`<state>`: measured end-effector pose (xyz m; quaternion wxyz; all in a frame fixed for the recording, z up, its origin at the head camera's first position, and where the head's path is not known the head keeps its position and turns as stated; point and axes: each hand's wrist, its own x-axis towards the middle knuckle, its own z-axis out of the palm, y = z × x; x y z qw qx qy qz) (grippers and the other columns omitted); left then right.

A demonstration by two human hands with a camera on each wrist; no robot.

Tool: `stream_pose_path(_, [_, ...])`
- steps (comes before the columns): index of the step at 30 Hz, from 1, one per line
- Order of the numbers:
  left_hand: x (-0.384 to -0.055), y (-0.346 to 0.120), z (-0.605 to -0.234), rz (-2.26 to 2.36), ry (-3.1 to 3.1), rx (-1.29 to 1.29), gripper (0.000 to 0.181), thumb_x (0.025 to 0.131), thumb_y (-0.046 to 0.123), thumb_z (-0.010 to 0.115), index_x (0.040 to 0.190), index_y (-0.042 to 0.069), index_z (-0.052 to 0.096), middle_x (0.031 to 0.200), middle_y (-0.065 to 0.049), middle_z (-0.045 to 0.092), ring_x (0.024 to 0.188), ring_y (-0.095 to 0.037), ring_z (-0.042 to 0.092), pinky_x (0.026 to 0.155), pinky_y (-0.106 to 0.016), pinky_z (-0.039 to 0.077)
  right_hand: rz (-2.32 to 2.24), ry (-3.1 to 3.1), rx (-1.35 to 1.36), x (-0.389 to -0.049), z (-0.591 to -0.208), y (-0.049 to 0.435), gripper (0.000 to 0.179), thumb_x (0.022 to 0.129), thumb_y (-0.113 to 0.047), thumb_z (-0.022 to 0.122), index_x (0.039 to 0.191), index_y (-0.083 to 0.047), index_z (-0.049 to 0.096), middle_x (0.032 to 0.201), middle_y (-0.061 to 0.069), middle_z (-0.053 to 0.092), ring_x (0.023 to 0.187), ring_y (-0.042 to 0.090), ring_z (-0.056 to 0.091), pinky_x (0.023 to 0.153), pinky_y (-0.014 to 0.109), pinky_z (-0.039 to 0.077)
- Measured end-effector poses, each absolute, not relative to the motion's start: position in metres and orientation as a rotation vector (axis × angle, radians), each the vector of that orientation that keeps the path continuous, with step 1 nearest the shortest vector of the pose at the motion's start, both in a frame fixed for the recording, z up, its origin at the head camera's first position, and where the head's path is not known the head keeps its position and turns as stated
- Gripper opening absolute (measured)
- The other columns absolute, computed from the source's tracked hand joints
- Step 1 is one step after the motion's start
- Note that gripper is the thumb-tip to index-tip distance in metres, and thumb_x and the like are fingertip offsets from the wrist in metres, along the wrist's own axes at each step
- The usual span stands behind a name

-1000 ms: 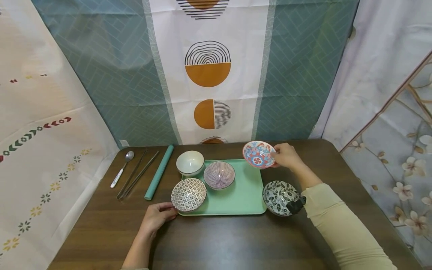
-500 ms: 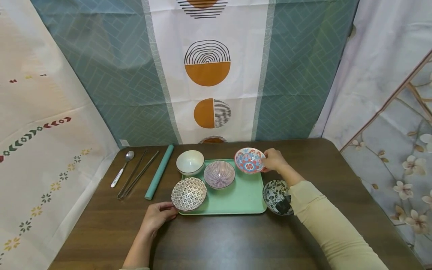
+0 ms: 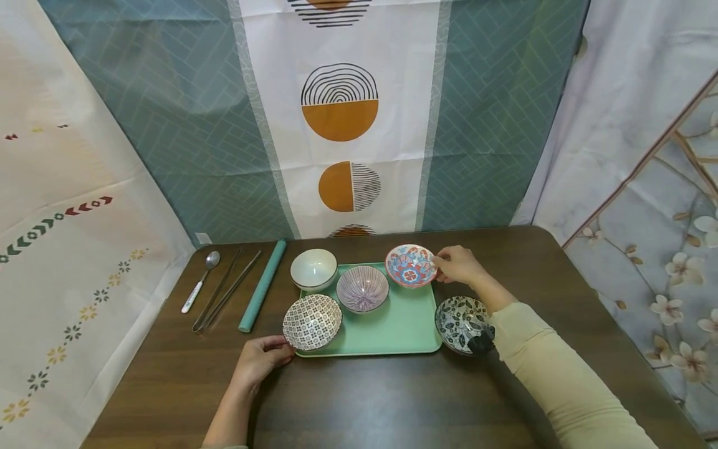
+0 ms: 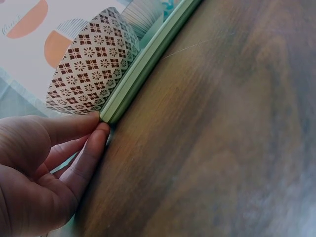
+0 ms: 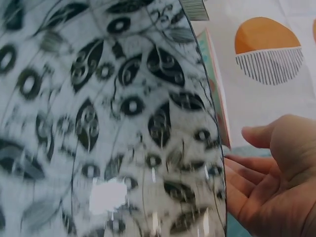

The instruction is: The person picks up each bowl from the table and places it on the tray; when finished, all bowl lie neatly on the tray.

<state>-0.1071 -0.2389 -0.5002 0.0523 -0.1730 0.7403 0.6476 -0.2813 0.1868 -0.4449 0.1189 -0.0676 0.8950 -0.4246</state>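
In the head view my left hand (image 3: pixel 259 363) is at the near left corner of the green tray (image 3: pixel 392 330), and its thumb and fingers pinch that corner in the left wrist view. A bowl with a brown lattice pattern (image 3: pixel 312 322) sits just above those fingers. A red and blue patterned bowl (image 3: pixel 411 267) stands at the tray's back right corner. My right hand (image 3: pixel 461 267) is beside that bowl's right rim. In the right wrist view its thumb stands apart from the rim and its fingers are loosely extended, their tips hidden behind the black leaf-patterned bowl (image 5: pixel 123 98).
A purple-striped bowl (image 3: pixel 363 289) stands on the tray, and a white bowl (image 3: pixel 314 270) overlaps its back left corner. The leaf-patterned bowl is by the tray's right edge, under my right forearm. Left lie a teal roll (image 3: pixel 262 287), metal tongs (image 3: pixel 224 293) and a spoon (image 3: pixel 196 290).
My right hand has brought the red and blue bowl left and down to the tray's back right corner, and its thumb now stands clear of the rim. The left hand has kept its place.
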Motion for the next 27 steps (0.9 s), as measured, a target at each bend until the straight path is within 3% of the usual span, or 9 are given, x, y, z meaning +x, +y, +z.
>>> stream_pose_path(14, [-0.107, -0.241, -0.502, 1.958, 2.26, -0.521, 0.031, 0.087, -0.011, 0.07, 0.117, -0.019, 0.064, 0.093, -0.015, 0.072, 0.08, -0.018, 0.07, 0.071, -0.027, 0.059, -1.029, 2.673, -0.432, -0.251, -0.428, 0.23, 0.042, 0.105, -0.023, 0.057, 0.129, 0.011, 0.058, 0.118, 0.027, 0.067, 0.086, 0.025, 0.073, 0.074, 0.037, 0.059])
stream_pose_path(22, [-0.107, -0.242, -0.502, 1.962, 2.258, -0.513, 0.032, 0.087, -0.011, 0.07, 0.117, -0.019, 0.064, 0.092, -0.015, 0.072, 0.081, -0.018, 0.07, 0.071, -0.027, 0.059, -0.807, 2.751, -0.655, -0.228, -0.435, 0.249, 0.038, 0.102, -0.026, 0.062, 0.119, 0.007, 0.066, 0.108, 0.018, 0.072, 0.094, 0.032, 0.07, 0.081, 0.049, 0.056])
stream_pose_path(27, [-0.107, -0.241, -0.502, 1.966, 2.255, -0.508, 0.031, 0.087, -0.011, 0.07, 0.116, -0.019, 0.064, 0.091, -0.014, 0.071, 0.081, -0.018, 0.07, 0.072, -0.027, 0.059, -0.79, 2.71, -0.695, -0.217, -0.447, 0.265, 0.041, 0.101, -0.031, 0.063, 0.119, 0.006, 0.067, 0.103, 0.01, 0.073, 0.093, 0.027, 0.069, 0.079, 0.048, 0.055])
